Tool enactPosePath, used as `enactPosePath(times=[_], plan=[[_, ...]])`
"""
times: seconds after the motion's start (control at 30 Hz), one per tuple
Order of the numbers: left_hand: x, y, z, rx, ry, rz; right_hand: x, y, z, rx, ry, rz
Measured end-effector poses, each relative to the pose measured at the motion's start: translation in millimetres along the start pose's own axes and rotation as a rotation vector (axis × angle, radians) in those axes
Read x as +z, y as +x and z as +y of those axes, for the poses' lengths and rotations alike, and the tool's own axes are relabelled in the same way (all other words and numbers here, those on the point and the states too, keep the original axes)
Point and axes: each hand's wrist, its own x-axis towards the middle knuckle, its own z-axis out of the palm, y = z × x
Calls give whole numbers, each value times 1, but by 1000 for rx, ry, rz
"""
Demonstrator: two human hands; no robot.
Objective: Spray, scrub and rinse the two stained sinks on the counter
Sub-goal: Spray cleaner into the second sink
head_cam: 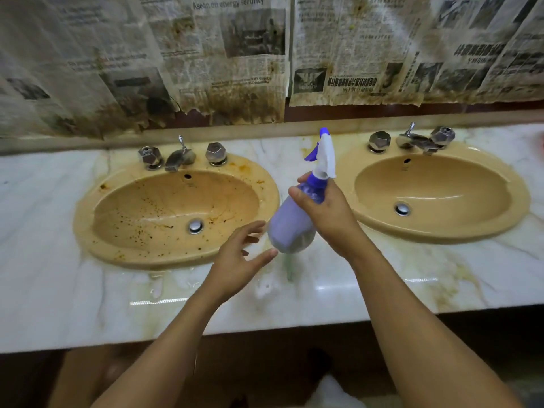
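Note:
Two tan oval sinks are set in a marble counter [53,275]. The left sink [176,210] is speckled with brown stains in its bowl and on its rim. The right sink [432,192] looks clean and glossy. Between them, my right hand [326,213] grips the neck of a purple spray bottle [294,222] with a white and blue trigger head, held tilted above the counter. My left hand [238,257] is open just left of the bottle's base, fingers spread, thumb close to the bottle's bottom.
Each sink has a chrome spout with two faceted knobs: the left tap [180,156] and the right tap [412,139]. Stained newspaper [235,54] covers the wall behind. Water puddles [164,290] lie on the counter's front. Something pink [540,139] shows at the far right edge.

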Motion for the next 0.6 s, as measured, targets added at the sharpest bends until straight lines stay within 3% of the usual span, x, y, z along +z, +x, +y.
enactPosePath(times=[0.1, 0.33, 0.6], plan=[[-35, -10, -9, 24, -58, -82, 40, -10, -20, -3, 45, 16], [-79, -32, -15, 51, -133, -75, 111, -38, -32, 43, 55, -36], [-85, -43, -27, -32, -87, -105, 124, -40, -15, 108, 127, 60]])
